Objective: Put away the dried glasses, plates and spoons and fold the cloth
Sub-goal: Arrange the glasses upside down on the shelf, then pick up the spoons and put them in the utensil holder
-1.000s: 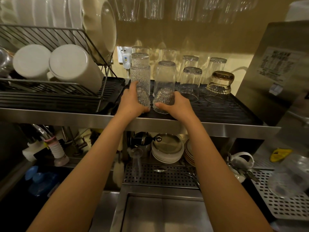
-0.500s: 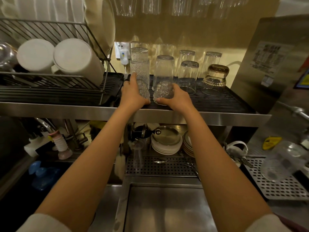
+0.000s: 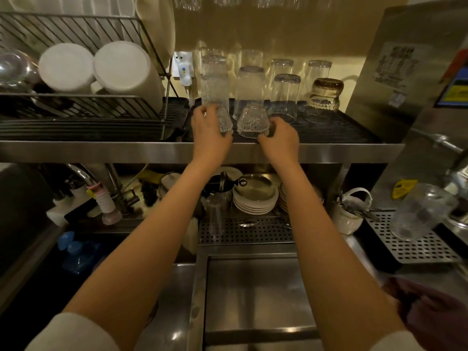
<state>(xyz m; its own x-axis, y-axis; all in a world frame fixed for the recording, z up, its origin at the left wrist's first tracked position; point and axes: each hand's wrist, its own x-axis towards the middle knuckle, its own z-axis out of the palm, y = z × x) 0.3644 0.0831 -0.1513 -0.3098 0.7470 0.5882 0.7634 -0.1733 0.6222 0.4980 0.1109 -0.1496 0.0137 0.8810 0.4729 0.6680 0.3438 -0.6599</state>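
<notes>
Two small textured glasses stand upside down at the front of the black ribbed mat (image 3: pixel 329 133) on the upper steel shelf. My left hand (image 3: pixel 210 134) curls around the left glass (image 3: pixel 225 121). My right hand (image 3: pixel 278 140) holds the lower right side of the right glass (image 3: pixel 253 120). Behind them stand several taller upturned glasses (image 3: pixel 250 89) and an amber-bottomed one (image 3: pixel 326 95). Under the shelf are a stack of plates (image 3: pixel 253 202), a spoon (image 3: pixel 253 224) on a perforated tray, and a tall glass (image 3: pixel 215 216). A dark purplish cloth (image 3: pixel 430 312) shows at bottom right.
A wire dish rack (image 3: pixel 76 29) with white mugs (image 3: pixel 121 69) and upright plates fills the shelf's left. A steel machine (image 3: pixel 417 72) stands at right. Below are a sink (image 3: pixel 253 300), a faucet (image 3: pixel 83 178), a white cutlery cup (image 3: pixel 347 216) and a glass jug (image 3: pixel 417 214) on a tray.
Both hands have slid down and back on the two small glasses, which rest on the mat. My right hand's fingers have loosened from around its glass to its side.
</notes>
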